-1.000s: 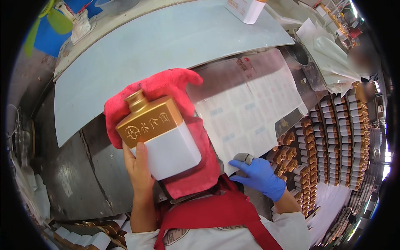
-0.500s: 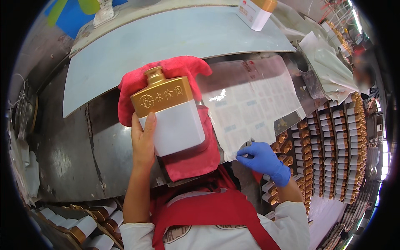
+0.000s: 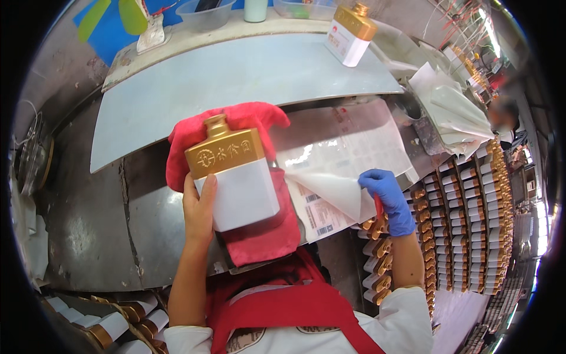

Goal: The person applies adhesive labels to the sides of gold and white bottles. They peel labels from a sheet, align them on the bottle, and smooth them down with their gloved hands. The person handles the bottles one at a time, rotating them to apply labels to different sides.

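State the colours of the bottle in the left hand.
The bottle is gold above and white below, best seen in the head view.

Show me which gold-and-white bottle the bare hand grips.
The gold-topped white rectangular bottle over the red cloth, in the bare left hand; the similar bottle on the pale blue board and the bottle rows at far right are unheld.
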`<state>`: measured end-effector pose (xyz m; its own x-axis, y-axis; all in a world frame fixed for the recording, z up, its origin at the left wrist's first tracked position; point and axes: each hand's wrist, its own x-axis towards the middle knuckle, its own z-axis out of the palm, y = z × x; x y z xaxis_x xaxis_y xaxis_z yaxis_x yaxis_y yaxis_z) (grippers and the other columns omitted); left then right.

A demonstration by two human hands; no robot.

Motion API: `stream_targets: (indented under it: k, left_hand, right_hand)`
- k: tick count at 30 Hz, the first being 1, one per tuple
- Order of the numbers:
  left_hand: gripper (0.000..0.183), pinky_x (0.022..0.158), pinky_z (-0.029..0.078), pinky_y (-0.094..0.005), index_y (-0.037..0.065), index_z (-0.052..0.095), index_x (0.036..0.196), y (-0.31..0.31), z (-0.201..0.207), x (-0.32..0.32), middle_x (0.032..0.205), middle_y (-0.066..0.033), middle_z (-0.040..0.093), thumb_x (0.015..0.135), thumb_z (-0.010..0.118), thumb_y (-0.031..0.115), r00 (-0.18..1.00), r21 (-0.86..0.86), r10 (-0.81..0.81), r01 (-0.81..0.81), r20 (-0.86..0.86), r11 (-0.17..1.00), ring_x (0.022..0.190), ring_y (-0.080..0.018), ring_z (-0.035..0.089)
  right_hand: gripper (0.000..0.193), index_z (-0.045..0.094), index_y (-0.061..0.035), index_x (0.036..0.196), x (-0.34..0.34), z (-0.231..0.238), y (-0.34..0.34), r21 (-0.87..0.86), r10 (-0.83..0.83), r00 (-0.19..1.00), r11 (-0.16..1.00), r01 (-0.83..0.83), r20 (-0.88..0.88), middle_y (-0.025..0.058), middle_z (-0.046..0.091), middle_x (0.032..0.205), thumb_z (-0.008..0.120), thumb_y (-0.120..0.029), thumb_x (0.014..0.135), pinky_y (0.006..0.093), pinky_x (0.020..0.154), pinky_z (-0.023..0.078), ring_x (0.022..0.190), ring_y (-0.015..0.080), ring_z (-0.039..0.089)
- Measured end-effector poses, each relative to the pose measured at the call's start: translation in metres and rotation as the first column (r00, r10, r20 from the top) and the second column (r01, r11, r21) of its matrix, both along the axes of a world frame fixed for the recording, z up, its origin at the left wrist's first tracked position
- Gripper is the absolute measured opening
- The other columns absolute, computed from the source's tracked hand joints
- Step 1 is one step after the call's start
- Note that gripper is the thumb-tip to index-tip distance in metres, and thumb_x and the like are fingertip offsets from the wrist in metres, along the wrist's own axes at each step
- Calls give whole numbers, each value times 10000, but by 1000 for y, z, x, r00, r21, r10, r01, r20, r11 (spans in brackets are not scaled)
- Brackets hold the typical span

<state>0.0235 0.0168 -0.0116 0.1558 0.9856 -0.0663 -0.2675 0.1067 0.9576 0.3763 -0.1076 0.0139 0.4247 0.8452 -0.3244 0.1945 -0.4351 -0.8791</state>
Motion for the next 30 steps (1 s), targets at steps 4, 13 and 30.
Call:
stream_targets:
  k: [4, 13, 30]
  left_hand:
    - [373, 874, 427, -268, 1, 467, 1194, 1, -2, -1, 1091, -79, 562, 933, 571, 247, 1000, 22, 9, -8, -18, 1000, 988, -120, 525]
    - [405, 878, 423, -275, 8, 443, 1216, -2, -2, 1, 1100, -70, 556, 936, 569, 273, 1000, 18, -10, 11, -10, 1000, 982, -118, 523]
    - [403, 853, 449, -269, 7, 447, 1242, 2, -9, 2, 1103, -74, 571, 946, 539, 265, 1000, 52, 1, 0, -24, 999, 963, -122, 549]
  right_hand:
    - [166, 640, 15, 882, 39, 6, -18, 129, -179, 964, 970, 206, -195, -31, 515, 602, 639, -138, 817, 190, 444, 322, 497, 40, 443]
    - [271, 616, 3, 1061, 137, -16, -130, 294, -592, 797, 788, 541, 117, 20, 591, 751, 642, -174, 857, 199, 499, 408, 573, 60, 512]
    - [419, 556, 29, 1220, 116, 9, 17, 63, 105, 850, 985, -160, 516, 102, 655, 1030, 539, -117, 828, 286, 832, 474, 917, 148, 599]
